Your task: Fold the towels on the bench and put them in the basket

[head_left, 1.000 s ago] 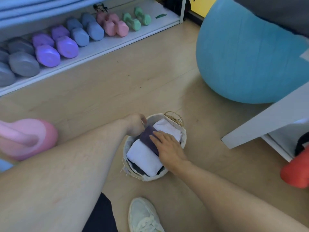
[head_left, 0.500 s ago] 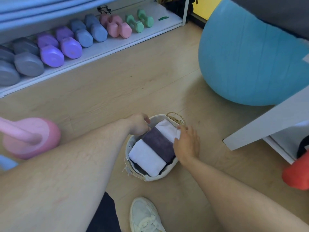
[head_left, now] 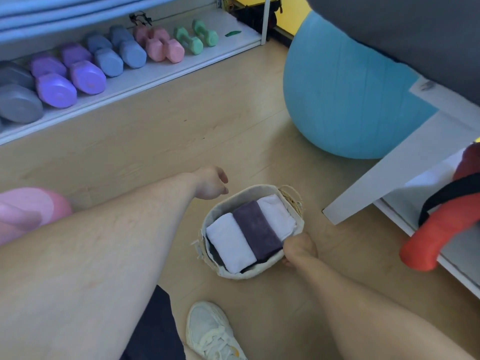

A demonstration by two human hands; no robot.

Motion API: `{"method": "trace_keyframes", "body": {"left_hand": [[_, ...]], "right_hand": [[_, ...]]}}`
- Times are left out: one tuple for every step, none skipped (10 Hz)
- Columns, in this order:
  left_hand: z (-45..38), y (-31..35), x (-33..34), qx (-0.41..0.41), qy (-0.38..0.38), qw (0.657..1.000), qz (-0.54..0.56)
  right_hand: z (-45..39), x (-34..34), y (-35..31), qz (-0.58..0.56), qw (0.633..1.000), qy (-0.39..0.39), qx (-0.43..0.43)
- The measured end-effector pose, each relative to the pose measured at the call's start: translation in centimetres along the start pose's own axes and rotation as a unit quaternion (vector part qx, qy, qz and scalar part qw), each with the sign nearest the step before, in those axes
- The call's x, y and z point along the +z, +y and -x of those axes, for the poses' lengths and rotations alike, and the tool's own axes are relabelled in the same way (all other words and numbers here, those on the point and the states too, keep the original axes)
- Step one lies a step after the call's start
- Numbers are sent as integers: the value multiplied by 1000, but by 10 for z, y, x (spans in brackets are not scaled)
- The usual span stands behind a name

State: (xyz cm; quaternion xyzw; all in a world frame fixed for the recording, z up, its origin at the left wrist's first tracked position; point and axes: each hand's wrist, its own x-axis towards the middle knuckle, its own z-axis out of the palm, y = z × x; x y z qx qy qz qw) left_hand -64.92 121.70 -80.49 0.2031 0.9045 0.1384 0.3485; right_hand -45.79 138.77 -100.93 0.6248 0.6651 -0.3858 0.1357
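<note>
We note a white shoe [head_left: 211, 331] at lower centre. Our right hand [head_left: 300, 249] grips the basket [head_left: 246, 272] rim, three folded towels [head_left: 255, 233] inside; left hand [head_left: 211, 183] hangs loose-fingered. Beyond, wood floor [head_left: 197, 131], blue ball [head_left: 345, 100], dumbbell shelf [head_left: 155, 71].

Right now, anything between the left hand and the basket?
Nothing visible. The left hand hangs off the basket's far-left rim with only bare floor between. The right hand is at the opposite, near-right rim.

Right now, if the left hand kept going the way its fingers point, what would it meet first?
Probably the basket: the left hand points right toward its far rim. Height is unclear, so it might pass just above.
</note>
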Motion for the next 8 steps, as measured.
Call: {"method": "trace_keyframes", "body": {"left_hand": [[3,19,4,20,1,1000,-3],[8,35,8,33,-1,999,-7],[12,49,11,41,-5,999,-12],[18,60,12,45,-10,999,-24],[21,69,14,53,-7,998,-37],[25,76,12,60,-15,997,-50],[28,85,8,63,-15,997,-53],[31,90,7,73,19,996,-40]], "right_hand": [[5,-36,22,-20,999,20,13],[21,-71,31,-21,1000,21,8],[29,-88,34,-19,1000,-11,-21],[21,-86,40,-30,999,-8,-37],[17,-84,44,-34,998,-24,-56],[39,-96,36,-28,997,-63,-40],[46,-114,29,55,994,-71,-62],[50,-141,17,87,987,-49,-124]]}}
